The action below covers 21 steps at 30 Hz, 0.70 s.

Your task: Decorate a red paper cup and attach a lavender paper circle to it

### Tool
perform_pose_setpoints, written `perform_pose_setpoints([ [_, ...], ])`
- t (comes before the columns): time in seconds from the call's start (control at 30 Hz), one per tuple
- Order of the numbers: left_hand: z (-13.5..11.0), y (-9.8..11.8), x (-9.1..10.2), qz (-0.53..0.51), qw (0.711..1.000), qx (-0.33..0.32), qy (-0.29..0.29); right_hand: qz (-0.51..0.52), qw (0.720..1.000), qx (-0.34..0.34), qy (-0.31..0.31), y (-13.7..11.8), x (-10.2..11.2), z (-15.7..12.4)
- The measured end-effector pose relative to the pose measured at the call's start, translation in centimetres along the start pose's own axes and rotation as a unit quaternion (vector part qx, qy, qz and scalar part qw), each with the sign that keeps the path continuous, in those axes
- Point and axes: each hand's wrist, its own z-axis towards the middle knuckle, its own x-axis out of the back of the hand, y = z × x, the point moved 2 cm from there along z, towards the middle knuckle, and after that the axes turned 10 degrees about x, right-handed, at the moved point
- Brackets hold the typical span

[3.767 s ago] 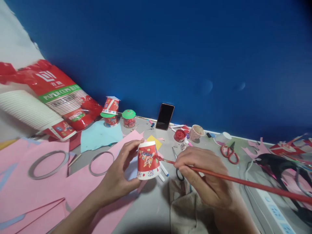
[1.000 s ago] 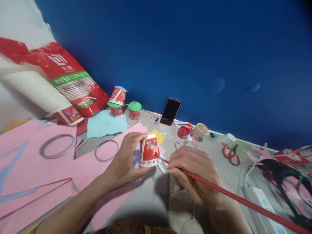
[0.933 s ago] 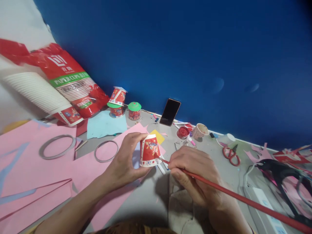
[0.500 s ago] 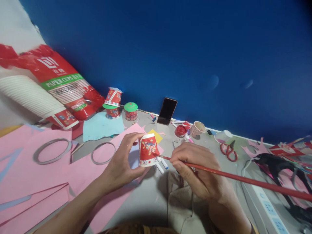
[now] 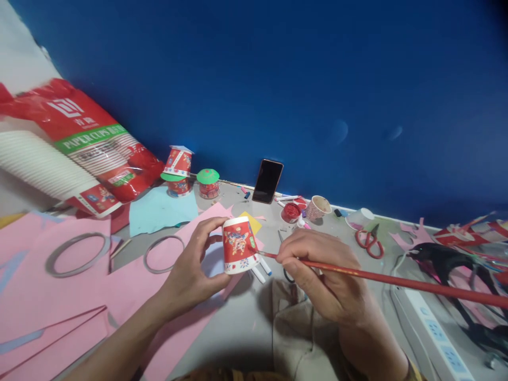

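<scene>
My left hand (image 5: 198,264) grips a red paper cup (image 5: 239,244) with a white base and a patterned figure on its side; the cup is held upside down, wide rim low. In my right hand (image 5: 321,275) is a long red-handled paintbrush (image 5: 381,278), pinched near its front end. The brush tip meets the right side of the cup or sits right at it. Just below the cup, white markers (image 5: 259,273) lie on the table. A yellow paper piece (image 5: 255,226) shows behind it.
Pink paper sheets (image 5: 138,288) and tape rolls (image 5: 77,254) cover the left. Behind stand decorated cups (image 5: 178,161), a bag of paper cups (image 5: 95,137) and a phone (image 5: 268,181). Right are a red paint pot (image 5: 291,212), scissors (image 5: 369,243) and a power strip (image 5: 434,330).
The cup has turned in my left hand, so its figure sits further left and a green mark shows. The brush stays at the cup's right side. The whole view has shifted slightly.
</scene>
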Motion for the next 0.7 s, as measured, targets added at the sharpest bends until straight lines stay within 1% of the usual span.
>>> perform_pose_setpoints([
  [0.07, 0.0, -0.2, 0.0, -0.004, 1.0, 0.003, 0.001, 0.016, 1.0, -0.001, 0.005, -0.1, 0.0, -0.1],
  [0.23, 0.0, -0.2, -0.2, -0.031, 0.999, 0.021, -0.014, 0.022, 0.998, 0.003, 0.052, 0.2, 0.0, -0.3],
  [0.4, 0.1, 0.0, -0.3, -0.109, 0.992, 0.056, -0.028, 0.011, 1.0, -0.016, 0.008, 0.7, 0.2, -0.2],
  [0.47, 0.1, -0.3, -0.3, -0.146, 0.985, 0.081, -0.035, 0.008, 1.0, -0.023, 0.01, 0.7, 0.5, -0.3],
  [0.53, 0.2, -0.8, -0.2, -0.189, 0.976, 0.103, -0.041, 0.013, 0.999, -0.029, 0.033, 0.7, 0.9, -0.4],
  [0.6, 0.2, -1.5, 0.0, -0.219, 0.968, 0.119, -0.038, 0.015, 0.997, -0.031, 0.069, 0.7, 1.3, -0.5],
  [0.7, 0.2, -2.1, 0.1, -0.224, 0.965, 0.133, -0.017, 0.002, 0.994, -0.031, 0.106, 0.9, 1.4, -0.7],
])
